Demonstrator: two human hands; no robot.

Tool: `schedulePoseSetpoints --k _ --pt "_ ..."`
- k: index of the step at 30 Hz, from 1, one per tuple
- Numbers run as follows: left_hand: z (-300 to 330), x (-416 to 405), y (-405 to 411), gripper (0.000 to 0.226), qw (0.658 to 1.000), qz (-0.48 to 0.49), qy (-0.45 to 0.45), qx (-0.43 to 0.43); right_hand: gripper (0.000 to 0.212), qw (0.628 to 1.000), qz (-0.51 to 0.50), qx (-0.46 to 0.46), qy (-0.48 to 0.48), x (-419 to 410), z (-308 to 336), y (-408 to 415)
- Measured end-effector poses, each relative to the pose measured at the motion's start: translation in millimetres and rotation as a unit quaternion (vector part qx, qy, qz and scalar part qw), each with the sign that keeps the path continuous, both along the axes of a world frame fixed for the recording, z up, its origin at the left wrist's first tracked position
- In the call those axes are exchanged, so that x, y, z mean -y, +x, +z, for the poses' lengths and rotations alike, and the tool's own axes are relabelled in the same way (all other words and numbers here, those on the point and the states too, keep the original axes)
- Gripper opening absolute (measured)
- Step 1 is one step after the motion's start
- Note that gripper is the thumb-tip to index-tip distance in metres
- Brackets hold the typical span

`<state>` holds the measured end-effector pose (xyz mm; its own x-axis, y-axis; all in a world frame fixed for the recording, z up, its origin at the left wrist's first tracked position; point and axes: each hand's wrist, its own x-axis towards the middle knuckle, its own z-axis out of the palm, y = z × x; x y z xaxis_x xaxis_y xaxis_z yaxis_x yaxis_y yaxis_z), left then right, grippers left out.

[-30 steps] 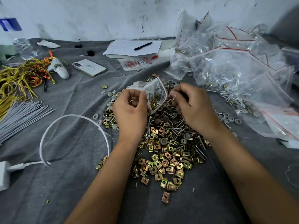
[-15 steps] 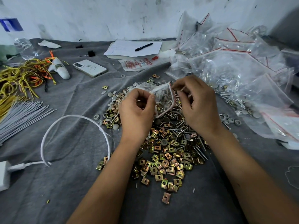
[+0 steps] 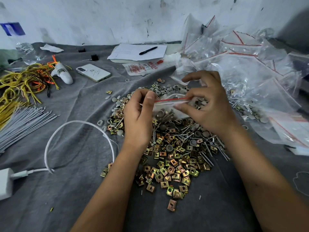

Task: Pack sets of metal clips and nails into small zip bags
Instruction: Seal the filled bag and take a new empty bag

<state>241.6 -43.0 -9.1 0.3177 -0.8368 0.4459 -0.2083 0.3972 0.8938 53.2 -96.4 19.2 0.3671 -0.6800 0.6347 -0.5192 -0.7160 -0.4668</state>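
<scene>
Grey cloth (image 3: 70, 190) was spread over the work surface below a scuffed white wall. Between the hands, a small zip bag (image 3: 168, 107) was held up above a heap of metal clips (image 3: 168, 166) and nails (image 3: 207, 153). Its red-lined top edge was pinched at one end by the left hand (image 3: 138, 114) and at the other by the thumb and forefinger of the right hand (image 3: 209, 104), whose other fingers were spread. Filled bags (image 3: 247, 67) were piled beyond the right hand; a phone (image 3: 93, 72) lay beyond the left.
</scene>
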Motion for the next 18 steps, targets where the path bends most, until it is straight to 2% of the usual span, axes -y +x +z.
schedulePoseSetpoints --k 6,8,10,14,16,18 --pt "-2 1 2 0.064 0.988 -0.098 0.058 -0.105 0.016 0.988 0.095 0.092 0.074 5 43 2" --pt "-1 -1 0 0.066 0.983 -0.131 0.071 -0.111 0.011 0.982 0.117 0.121 0.087 6 58 6" --pt "0 -2 0 0.066 0.979 -0.166 0.065 -0.102 0.008 0.969 0.149 0.170 0.100 6 71 9" --pt "3 -3 2 0.091 0.967 -0.214 0.066 -0.117 0.012 0.927 0.209 0.281 0.135 3 84 9" --pt "4 -3 3 0.086 0.960 -0.234 0.076 -0.136 0.019 0.920 0.207 0.293 0.158 4 83 7" --pt "5 -2 3 0.066 0.961 -0.235 0.084 -0.122 0.023 0.928 0.187 0.257 0.191 6 77 6"
